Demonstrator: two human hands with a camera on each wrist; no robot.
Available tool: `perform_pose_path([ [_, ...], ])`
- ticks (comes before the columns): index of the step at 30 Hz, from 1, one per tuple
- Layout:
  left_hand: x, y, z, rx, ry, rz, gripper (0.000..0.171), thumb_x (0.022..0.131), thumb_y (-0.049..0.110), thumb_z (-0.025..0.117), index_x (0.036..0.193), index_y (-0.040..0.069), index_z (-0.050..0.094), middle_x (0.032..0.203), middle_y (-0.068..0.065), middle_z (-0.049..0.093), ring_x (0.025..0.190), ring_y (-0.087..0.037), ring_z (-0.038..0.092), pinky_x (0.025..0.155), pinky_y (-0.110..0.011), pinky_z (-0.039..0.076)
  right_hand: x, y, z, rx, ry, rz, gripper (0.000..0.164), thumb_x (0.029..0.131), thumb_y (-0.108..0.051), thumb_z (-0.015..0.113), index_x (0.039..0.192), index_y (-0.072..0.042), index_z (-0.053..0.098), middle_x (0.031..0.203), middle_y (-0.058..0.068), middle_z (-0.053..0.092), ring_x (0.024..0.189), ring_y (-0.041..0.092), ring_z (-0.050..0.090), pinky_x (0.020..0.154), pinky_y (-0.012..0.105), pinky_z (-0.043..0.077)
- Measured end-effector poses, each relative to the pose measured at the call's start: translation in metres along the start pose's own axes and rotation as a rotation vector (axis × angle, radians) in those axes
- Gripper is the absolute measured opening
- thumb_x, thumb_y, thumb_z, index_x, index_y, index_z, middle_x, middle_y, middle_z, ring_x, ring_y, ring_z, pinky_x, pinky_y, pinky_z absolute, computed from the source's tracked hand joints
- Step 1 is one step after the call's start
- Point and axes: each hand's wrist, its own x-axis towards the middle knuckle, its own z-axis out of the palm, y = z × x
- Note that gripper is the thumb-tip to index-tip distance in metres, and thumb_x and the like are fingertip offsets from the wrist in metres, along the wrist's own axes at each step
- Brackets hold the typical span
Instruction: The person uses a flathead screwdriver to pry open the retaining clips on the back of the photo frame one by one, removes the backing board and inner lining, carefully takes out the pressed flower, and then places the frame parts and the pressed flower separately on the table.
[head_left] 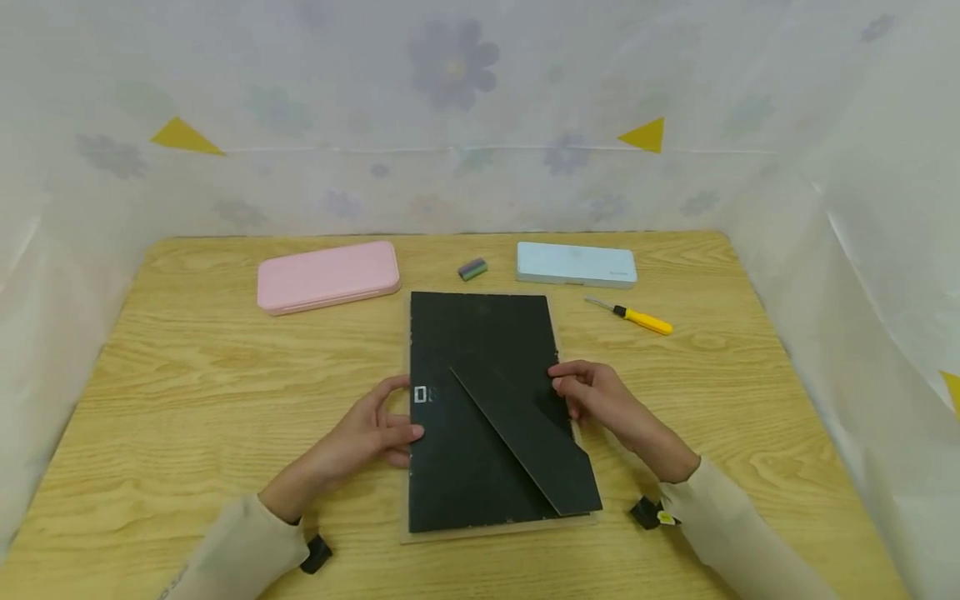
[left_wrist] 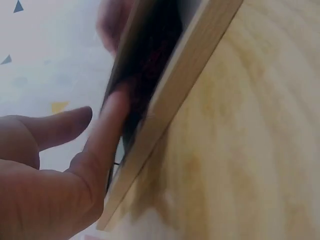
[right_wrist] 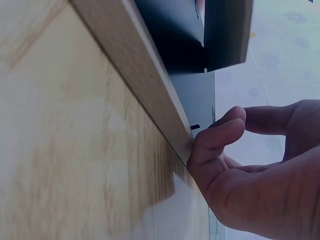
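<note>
The wooden picture frame (left_wrist: 178, 82) lies face down on the middle of the surface (head_left: 225, 375). Its black back (head_left: 480, 325) is on top, with a slanting stand leg (head_left: 525, 433). The left hand (head_left: 367, 437) holds the back's left side, with the thumb on top and one finger poked into the gap under it. The right hand (head_left: 603, 404) has bent fingers at the right edge; I cannot tell if they pinch anything. Past the frame are a pink case (head_left: 328, 278), a little block (head_left: 472, 268), a light blue case (head_left: 576, 264) and a yellow screwdriver (head_left: 648, 322).
</note>
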Motion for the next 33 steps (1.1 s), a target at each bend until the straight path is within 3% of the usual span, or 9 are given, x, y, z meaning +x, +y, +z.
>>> perform_pose_path([
  [6,0.001,-0.009,0.003,-0.057,0.026,0.038,0.07,0.097,-0.008,0.055,0.153,-0.001,0.013,0.1,-0.017,0.073,0.086,-0.022,0.074,0.067,-0.036,0.06,-0.002,0.001,-0.002,0.014,-0.012,-0.013,0.039,0.102,-0.016,0.053,0.132,0.01,0.053,0.069,0.006,0.055,0.056,0.014,0.052,0.052,0.028,0.045],
  [12,0.001,-0.012,0.003,-0.073,0.027,0.064,0.07,0.097,-0.009,0.054,0.153,0.0,0.013,0.102,-0.017,0.073,0.083,-0.023,0.074,0.066,-0.038,0.06,-0.004,0.003,-0.004,0.006,0.0,-0.031,0.032,0.102,-0.013,0.054,0.122,0.012,0.059,0.07,0.01,0.058,0.056,0.015,0.053,0.05,0.029,0.047],
  [19,-0.002,-0.015,0.001,-0.083,0.052,0.081,0.07,0.096,-0.013,0.053,0.153,0.002,0.016,0.101,-0.016,0.073,0.081,-0.024,0.074,0.065,-0.039,0.06,-0.005,0.007,-0.008,-0.105,0.047,-0.063,0.023,0.1,-0.013,0.06,0.107,0.007,0.066,0.071,0.013,0.063,0.053,0.018,0.055,0.047,0.031,0.048],
  [26,-0.005,-0.015,-0.001,-0.071,0.064,0.07,0.071,0.095,-0.011,0.056,0.153,0.002,0.018,0.093,-0.009,0.073,0.073,-0.016,0.071,0.062,-0.035,0.06,-0.008,0.006,-0.01,-0.192,0.017,-0.09,0.023,0.1,-0.018,0.062,0.11,0.001,0.069,0.064,0.013,0.063,0.047,0.023,0.054,0.044,0.035,0.048],
  [29,-0.008,-0.013,-0.003,-0.057,0.065,0.07,0.071,0.095,-0.009,0.057,0.154,0.002,0.018,0.092,-0.008,0.072,0.073,-0.015,0.071,0.062,-0.034,0.06,-0.009,0.004,-0.011,-0.13,-0.056,-0.104,0.026,0.1,-0.016,0.061,0.114,0.006,0.065,0.06,0.012,0.061,0.044,0.02,0.052,0.043,0.033,0.047],
  [33,-0.012,-0.013,-0.004,-0.061,0.089,0.061,0.068,0.097,-0.002,0.059,0.154,-0.001,0.021,0.099,-0.009,0.073,0.08,-0.016,0.072,0.068,-0.034,0.06,-0.007,0.006,-0.01,0.039,-0.147,-0.161,0.025,0.102,-0.008,0.056,0.109,0.016,0.056,0.058,0.006,0.06,0.043,0.014,0.049,0.044,0.029,0.045],
])
